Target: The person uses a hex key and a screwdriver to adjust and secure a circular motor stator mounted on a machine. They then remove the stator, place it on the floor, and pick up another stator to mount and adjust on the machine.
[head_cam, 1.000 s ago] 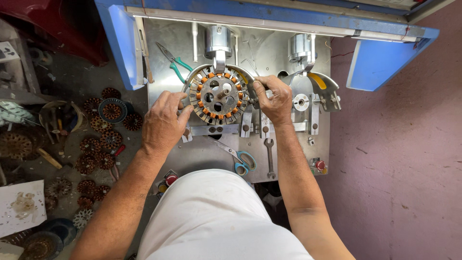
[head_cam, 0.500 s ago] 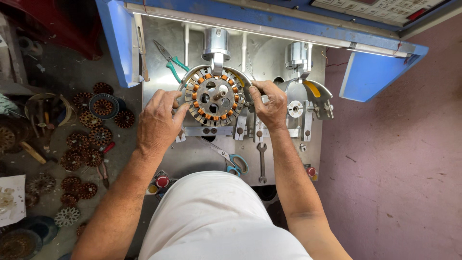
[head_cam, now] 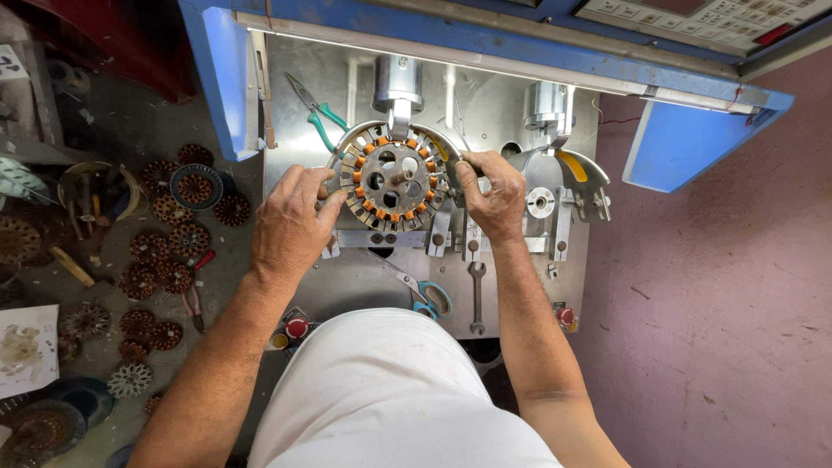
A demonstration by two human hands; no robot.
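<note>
A round metal stator [head_cam: 392, 180] with orange slot liners sits on the steel bed of a blue winding machine [head_cam: 485, 39]. A curved metal guide ring arcs around its top. My left hand [head_cam: 290, 227] grips the stator's left rim. My right hand [head_cam: 496, 198] is closed on the ring's right end, beside the stator. A vertical steel spindle [head_cam: 397, 88] stands just above the stator. A second spindle [head_cam: 548, 108] with a curved guard and yellow patch stands to the right, with nothing mounted on it.
Green-handled pliers [head_cam: 317, 114] lie at the bed's upper left. Blue-handled scissors [head_cam: 426, 295] and a spanner [head_cam: 476, 296] rest at its front, with red buttons [head_cam: 296, 327] below. Several wound copper stators [head_cam: 165, 256] lie on the floor to the left.
The view has shifted, so the machine and hands appear lower and more to the left. Both hands keep their hold at the stator's sides, with only slight finger movement.
</note>
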